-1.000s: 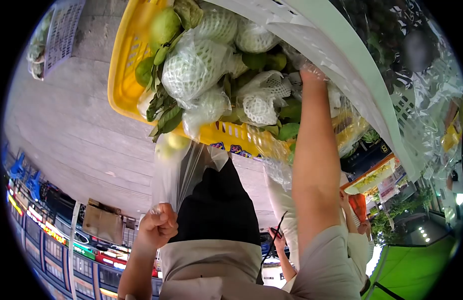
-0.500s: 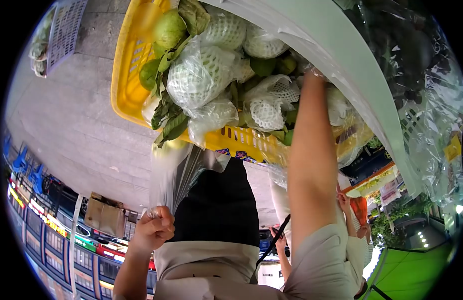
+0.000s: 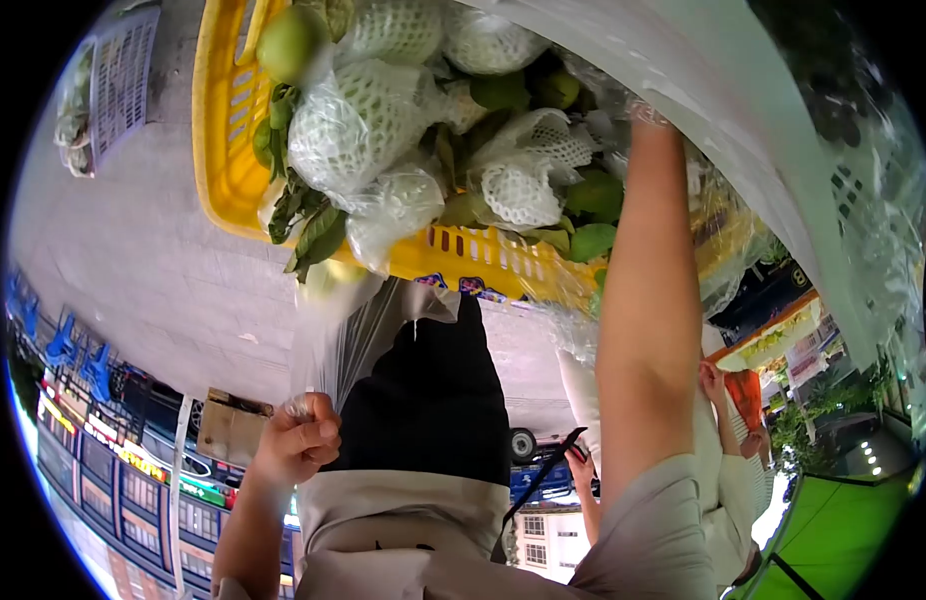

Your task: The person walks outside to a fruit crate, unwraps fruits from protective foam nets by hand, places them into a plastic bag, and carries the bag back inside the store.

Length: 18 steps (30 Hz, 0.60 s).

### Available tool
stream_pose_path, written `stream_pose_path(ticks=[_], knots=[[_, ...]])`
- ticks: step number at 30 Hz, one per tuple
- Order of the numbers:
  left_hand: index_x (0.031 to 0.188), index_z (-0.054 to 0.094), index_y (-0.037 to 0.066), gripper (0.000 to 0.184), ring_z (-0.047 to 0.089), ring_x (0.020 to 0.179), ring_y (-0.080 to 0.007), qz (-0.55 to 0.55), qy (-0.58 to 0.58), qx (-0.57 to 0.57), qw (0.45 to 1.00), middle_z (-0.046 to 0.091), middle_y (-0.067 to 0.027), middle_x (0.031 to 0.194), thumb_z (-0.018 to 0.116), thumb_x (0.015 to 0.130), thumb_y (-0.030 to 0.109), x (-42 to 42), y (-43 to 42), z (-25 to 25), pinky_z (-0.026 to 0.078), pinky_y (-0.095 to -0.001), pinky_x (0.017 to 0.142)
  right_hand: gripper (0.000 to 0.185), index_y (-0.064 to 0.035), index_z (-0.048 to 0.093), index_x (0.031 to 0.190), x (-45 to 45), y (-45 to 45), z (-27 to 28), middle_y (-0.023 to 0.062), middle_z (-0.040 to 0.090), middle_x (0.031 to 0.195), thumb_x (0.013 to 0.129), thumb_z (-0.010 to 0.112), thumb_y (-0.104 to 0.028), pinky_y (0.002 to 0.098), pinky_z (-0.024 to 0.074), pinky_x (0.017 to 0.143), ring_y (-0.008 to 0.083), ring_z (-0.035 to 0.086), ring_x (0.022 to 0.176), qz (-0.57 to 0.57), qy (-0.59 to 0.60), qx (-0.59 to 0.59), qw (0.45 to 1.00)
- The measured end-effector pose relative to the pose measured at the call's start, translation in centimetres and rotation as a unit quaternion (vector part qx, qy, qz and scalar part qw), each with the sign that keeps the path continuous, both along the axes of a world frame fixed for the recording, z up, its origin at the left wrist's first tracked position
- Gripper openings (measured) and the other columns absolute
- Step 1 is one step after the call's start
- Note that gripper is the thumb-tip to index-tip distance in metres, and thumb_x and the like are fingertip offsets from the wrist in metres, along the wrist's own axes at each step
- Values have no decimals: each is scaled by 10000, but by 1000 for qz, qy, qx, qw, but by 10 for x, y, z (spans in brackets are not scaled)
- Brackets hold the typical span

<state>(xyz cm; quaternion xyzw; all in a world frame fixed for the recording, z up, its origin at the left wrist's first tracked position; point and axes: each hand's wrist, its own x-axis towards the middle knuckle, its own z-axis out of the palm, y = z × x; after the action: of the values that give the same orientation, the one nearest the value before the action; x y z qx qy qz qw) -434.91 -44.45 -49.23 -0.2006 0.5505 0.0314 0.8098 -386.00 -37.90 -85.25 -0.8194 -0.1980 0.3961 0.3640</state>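
My left hand (image 3: 301,438) is closed in a fist around the gathered end of a clear plastic bag (image 3: 348,335). Pale green round fruit shows blurred in the bag's far end, just below the yellow basket (image 3: 218,185). That basket holds green fruit (image 3: 289,44), leaves and several fruits in white foam nets and clear film (image 3: 358,125). My right arm reaches over the basket's right part. Only the wrist end of my right hand (image 3: 651,112) shows, beside plastic film and the pale crate edge; its fingers are hidden.
A large pale green crate (image 3: 703,110) curves across the upper right, with clear film beside it. A lilac basket (image 3: 121,85) stands on the pavement at upper left. Another person (image 3: 718,470) is behind my right arm. Blue stools (image 3: 63,345) appear at left.
The view has shifted slightly, so the yellow basket sits further left and up. My left hand still grips the bag, and my right arm still reaches into the basket area.
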Motion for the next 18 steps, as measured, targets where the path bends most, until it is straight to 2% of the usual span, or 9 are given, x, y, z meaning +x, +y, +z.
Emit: stream_pose_path(ticks=[3, 5, 8, 10, 12, 14, 16, 17, 18], knots=[[830, 552, 49, 152, 276, 495, -52, -16, -24, 7, 1000, 430, 5, 658, 638, 938, -15, 10, 1, 5, 185, -247, 455, 558, -57, 499, 1434, -12, -27, 23, 147, 561, 1428, 976, 660, -334, 435, 495, 1018, 301, 558, 1277, 59, -40, -52, 996], [851, 573, 37, 120, 280, 492, -52, -18, -40, 28, 999, 432, 8, 659, 632, 948, 0, 16, 2, 13, 188, -248, 450, 570, -59, 497, 1441, -29, -50, 53, 143, 560, 1436, 975, 669, -338, 442, 491, 1031, 304, 553, 1292, 55, 8, -53, 997], [960, 625, 10, 34, 284, 487, -53, -23, -92, 60, 994, 438, 12, 669, 611, 975, 37, 20, -1, 22, 195, -249, 442, 589, -62, 494, 1453, -69, -89, 118, 137, 557, 1447, 972, 683, -344, 451, 484, 1051, 308, 546, 1313, -52, 240, -31, 969], [1048, 656, -5, 104, 285, 485, -55, -34, -135, 80, 987, 442, 13, 677, 596, 991, 58, 26, 5, 26, 199, -248, 438, 522, -81, 534, 1396, -93, -102, 174, 119, 617, 1364, 1007, 631, -416, 458, 547, 945, 290, 608, 1237, -179, 435, -61, 880], [1341, 595, -2, 344, 268, 483, -57, -68, -132, 94, 984, 439, 22, 685, 575, 1019, 117, 46, 12, 33, 207, -233, 433, 608, -73, 483, 1452, -111, -119, 220, 137, 584, 1407, 1038, 528, -516, 506, 559, 940, 298, 594, 1263, -226, 533, -14, 815], [1568, 371, 50, 590, 409, 510, -71, -72, -180, 180, 964, 517, -17, 791, 579, 1029, 173, 65, 16, 31, 261, -210, 432, 639, -75, 446, 1485, -124, -123, 262, 141, 568, 1423, 1051, 459, -544, 532, 561, 941, 305, 587, 1274, -223, 561, 31, 796], [1645, 164, 97, 778, 584, 631, -112, -104, -129, 203, 965, 602, -122, 1157, 610, 1018, 205, 98, 26, 46, 338, -194, 464, 672, -77, 408, 1518, -136, -120, 302, 146, 552, 1440, 1064, 390, -572, 558, 564, 942, 312, 580, 1285, -222, 592, 74, 771], [1645, 164, 97, 778, 584, 631, -112, -110, -129, 209, 963, 602, -122, 1157, 610, 1018, 205, 113, 29, 50, 338, -194, 464, 648, -52, 377, 1534, -140, -116, 321, 156, 537, 1447, 1087, 363, -520, 535, 550, 971, 306, 571, 1298, -217, 599, 110, 762], [1652, 108, 110, 832, 629, 727, -134, -120, -117, 256, 952, 494, -154, 1352, 628, 1007, 195, 128, 30, 52, 365, -194, 487, 623, -26, 346, 1549, -146, -114, 334, 166, 522, 1455, 1110, 336, -468, 513, 537, 1000, 300, 562, 1310, -212, 606, 144, 753]])
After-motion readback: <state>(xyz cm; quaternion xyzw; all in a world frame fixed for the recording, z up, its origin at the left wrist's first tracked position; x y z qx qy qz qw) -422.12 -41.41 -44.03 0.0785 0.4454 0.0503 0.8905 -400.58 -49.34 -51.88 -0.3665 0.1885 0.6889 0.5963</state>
